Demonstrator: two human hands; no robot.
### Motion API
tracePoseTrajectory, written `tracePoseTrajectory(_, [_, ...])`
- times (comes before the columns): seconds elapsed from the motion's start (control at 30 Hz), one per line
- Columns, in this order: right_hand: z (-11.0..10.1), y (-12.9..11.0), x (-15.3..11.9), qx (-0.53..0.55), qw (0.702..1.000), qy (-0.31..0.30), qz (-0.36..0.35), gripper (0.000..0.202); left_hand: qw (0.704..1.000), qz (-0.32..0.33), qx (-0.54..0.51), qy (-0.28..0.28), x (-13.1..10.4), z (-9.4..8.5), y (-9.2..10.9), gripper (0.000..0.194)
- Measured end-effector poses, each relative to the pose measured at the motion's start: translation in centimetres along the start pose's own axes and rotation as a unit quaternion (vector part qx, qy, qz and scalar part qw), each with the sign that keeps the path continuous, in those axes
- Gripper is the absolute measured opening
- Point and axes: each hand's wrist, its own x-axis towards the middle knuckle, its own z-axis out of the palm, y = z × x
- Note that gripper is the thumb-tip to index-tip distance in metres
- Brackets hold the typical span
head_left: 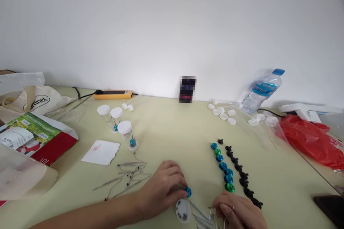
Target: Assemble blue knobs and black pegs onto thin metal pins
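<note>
My left hand (167, 189) is closed on a small blue round part (189, 191), pinched between thumb and fingertips just above the table. Right below it sits a white cap (177, 205) with several small dark metal pieces inside. Near the bottom edge my right hand (240, 207) is closed around a thin metal piece (210, 207), whose tip sticks out to the left; the rest is mostly hidden by the fingers. Between the hands lie several silver metal rods (200, 209). A row of blue and green round parts (223, 166) runs beyond my right hand, beside a row of black knob-like parts (238, 167).
Bent wires (131, 177) lie left of centre, near a torn white paper (100, 152). Three capped clear tubes (128, 134) stand behind. White caps (223, 116), a leaning water bottle (259, 94) and a red bag (309, 143) occupy the right; an orange power strip (113, 96) is by the wall.
</note>
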Motion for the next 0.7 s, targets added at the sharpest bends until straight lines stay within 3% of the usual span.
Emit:
tracePoseTrajectory(0.07, [-0.3, -0.2, 0.0, -0.008, 0.999, -0.038, -0.015, 0.017, 1.000, -0.009, -0.016, 0.004, -0.1, -0.2, 0.0, 0.014])
tracePoseTrajectory(0.17, [-0.5, -0.4, 0.0, 0.005, 0.999, -0.042, 0.001, 0.022, 0.999, -0.038, -0.018, -0.007, -0.2, -0.5, 0.0, 0.022])
tracePoseTrajectory(0.33, [-0.3, -0.4, 0.1, 0.018, 0.998, -0.044, 0.038, 0.025, 0.999, -0.026, 0.001, -0.046, -0.3, -0.7, 0.2, 0.029])
tracePoseTrajectory(0.57, [-0.4, -1.0, 0.9, 0.029, 0.996, -0.077, -0.035, 0.025, 0.999, -0.024, 0.001, -0.035, -0.3, -0.5, -0.1, 0.021])
tracePoseTrajectory(0.7, [-0.4, -1.2, 0.9, 0.034, 0.996, -0.070, -0.043, 0.023, 0.999, -0.035, -0.010, -0.019, -0.2, -0.4, -0.2, 0.015])
